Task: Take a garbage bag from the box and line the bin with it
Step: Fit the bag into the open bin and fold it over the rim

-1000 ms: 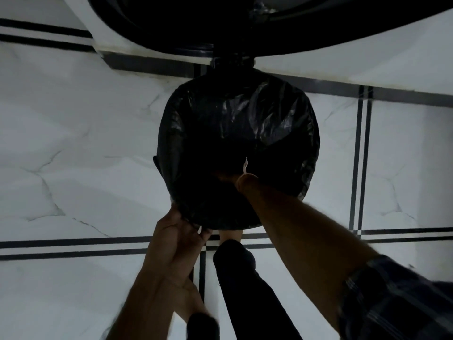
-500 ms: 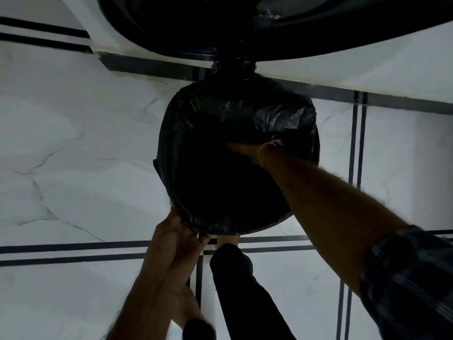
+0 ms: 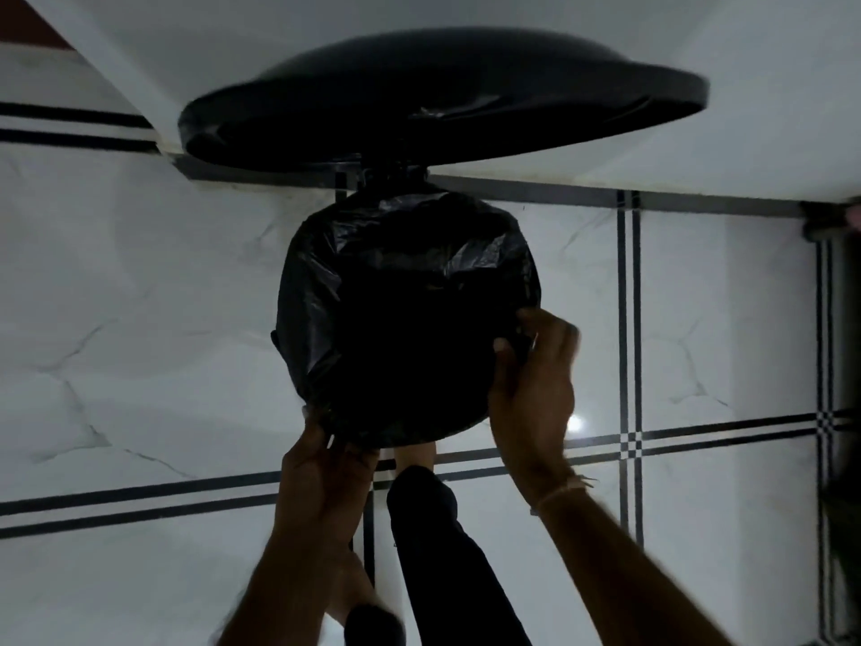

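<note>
A round black bin stands on the tiled floor at the middle of the head view, its opening covered by a black garbage bag [image 3: 326, 291] folded over the rim. The bin's black lid [image 3: 442, 100] is raised behind it, against the white wall. My left hand [image 3: 326, 463] pinches the bag at the near rim. My right hand [image 3: 536, 380] grips the bag's edge at the right rim, thumb on top. The inside of the bin is too dark to make out.
My foot and dark trouser leg [image 3: 438, 529] are just in front of the bin, toes at its base. White marble tiles with black double lines [image 3: 629, 319] surround it. A dark vertical object [image 3: 838, 412] stands at the right edge.
My right hand has come out of the bin and moved to its right rim, where it now holds the bag's edge. The view has tilted, showing the whole lid. My left hand stays.
</note>
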Available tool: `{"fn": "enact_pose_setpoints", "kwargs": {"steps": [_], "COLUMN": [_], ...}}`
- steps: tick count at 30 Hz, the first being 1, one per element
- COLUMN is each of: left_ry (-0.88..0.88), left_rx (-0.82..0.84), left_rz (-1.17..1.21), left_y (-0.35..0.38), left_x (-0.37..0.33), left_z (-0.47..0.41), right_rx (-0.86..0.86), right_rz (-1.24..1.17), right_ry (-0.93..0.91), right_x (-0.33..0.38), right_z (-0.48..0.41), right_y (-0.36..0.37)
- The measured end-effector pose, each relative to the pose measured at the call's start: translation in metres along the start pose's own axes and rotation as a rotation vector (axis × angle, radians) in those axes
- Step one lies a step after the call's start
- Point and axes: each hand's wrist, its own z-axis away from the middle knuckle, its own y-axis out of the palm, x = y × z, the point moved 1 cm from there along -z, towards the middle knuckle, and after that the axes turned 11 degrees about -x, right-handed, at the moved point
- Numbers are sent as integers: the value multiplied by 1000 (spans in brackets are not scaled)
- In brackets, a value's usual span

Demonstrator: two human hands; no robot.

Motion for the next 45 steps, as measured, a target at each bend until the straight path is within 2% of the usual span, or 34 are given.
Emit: {"fn": "enact_pose_setpoints", "kwargs": {"steps": [2, 4, 5, 7, 12, 14, 18, 21, 25, 29, 36, 42, 45], "left_ry": [-43, -62, -60, -65, -23, -25, 15, 22, -43, -141, -66, 23, 2], "left_rx": [-26, -56, -70, -91, -89, -48, 40, -16, -114, -77, -131, -142, -176], "left_rz": [-21, -54, -86, -146, -110, -59, -122, -117, -54, 34, 153, -49, -166], "left_y": [-8, -8, -8, -5, -8, -10, -7, -5, -1, 6, 13, 17, 18], "left_x": [5, 8, 9, 12, 13, 9, 2, 5, 19, 41, 48, 9, -5], "left_z": [1, -1, -2, 1, -6, -6, -5, -7, -5, 13, 16, 16, 4], "right_rx": [50, 235, 294, 333, 352, 321, 269, 291, 433, 474, 399, 460, 451], "right_rz": [-223, -553, -689, -852, -867, -868, -902, -933, -994, -997, -1054, -994, -1045], "right_ry": [435, 953, 1137, 1297, 1260, 1294, 1369, 1373, 1369, 1439, 1450, 1533, 1525], "right_x": [-18, -29, -31, -37, -42, -41, -41, -43, -50, -41, -38, -30, -22], "right_z": [1, -3, -5, -5, -13, -17, -25, -19, -4, 6, 16, 4, -4], "right_y": [-5, -6, -5, -7, -2, 3, 17, 18, 6, 4, 4, 1, 3]}}
